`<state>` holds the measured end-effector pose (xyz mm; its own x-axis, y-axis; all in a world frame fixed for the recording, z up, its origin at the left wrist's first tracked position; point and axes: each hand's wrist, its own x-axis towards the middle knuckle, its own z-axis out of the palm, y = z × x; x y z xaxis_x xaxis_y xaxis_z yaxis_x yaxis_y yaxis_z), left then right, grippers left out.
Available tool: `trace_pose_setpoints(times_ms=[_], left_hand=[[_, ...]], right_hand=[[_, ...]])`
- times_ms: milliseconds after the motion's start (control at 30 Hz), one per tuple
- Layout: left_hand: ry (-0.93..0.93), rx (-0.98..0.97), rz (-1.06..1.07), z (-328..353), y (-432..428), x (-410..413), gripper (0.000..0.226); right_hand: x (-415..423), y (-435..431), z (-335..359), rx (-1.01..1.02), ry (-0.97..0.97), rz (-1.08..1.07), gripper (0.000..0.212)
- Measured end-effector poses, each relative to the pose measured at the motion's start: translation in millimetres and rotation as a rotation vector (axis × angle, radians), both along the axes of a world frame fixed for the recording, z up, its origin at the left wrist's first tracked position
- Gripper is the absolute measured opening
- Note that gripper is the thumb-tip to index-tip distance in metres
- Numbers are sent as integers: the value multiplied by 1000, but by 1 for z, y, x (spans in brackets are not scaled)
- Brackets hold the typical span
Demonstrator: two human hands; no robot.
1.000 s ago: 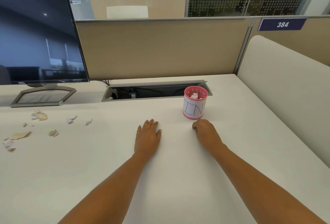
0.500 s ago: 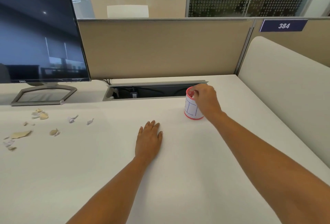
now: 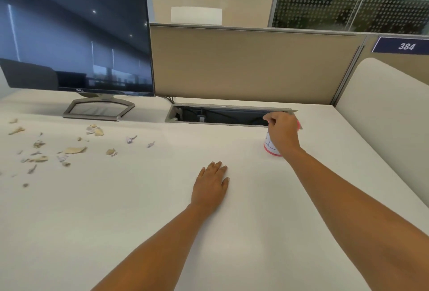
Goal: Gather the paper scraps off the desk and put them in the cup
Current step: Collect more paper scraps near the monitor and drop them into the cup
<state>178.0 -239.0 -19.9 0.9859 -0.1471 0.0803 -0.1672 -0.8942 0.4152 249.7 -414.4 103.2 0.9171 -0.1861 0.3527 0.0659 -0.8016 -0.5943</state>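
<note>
- Here, a white desk (image 3: 139, 221) fills the frame, with a dark monitor (image 3: 74, 40) standing at upper left.
- Torn paper scraps (image 3: 74, 150), tan and white, lie scattered at the left of the frame, well apart from the cup (image 3: 270, 148) at centre right.
- The left hand (image 3: 210, 186) lies flat and relaxed on the desk, holding nothing.
- The right hand (image 3: 282, 132) hovers over the cup's mouth with its fingertips bunched; whether they pinch a scrap cannot be told.
- The scraps look feather-light, limp and easily blown about. They are probably best pinched by an edge, or swept into a pile first.
</note>
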Motion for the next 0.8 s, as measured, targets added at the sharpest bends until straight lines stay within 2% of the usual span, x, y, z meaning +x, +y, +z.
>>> trace_pose_setpoints(times_ms=[233,533,700,800], left_hand=[[-21,-31,52,3,51,-18,41],[-49,-60,377,14,177,-7,44],[4,-130,498,20,227,10,56],[61,-172,491,21,241,22,62]], right_hand=[[-20,87,-26,-28,152,208,27],[-27,188,-58,-119,336,506,29],[-17,232,-70,-7,354,459,31],[-9,255,-78,-6,370,419,36]])
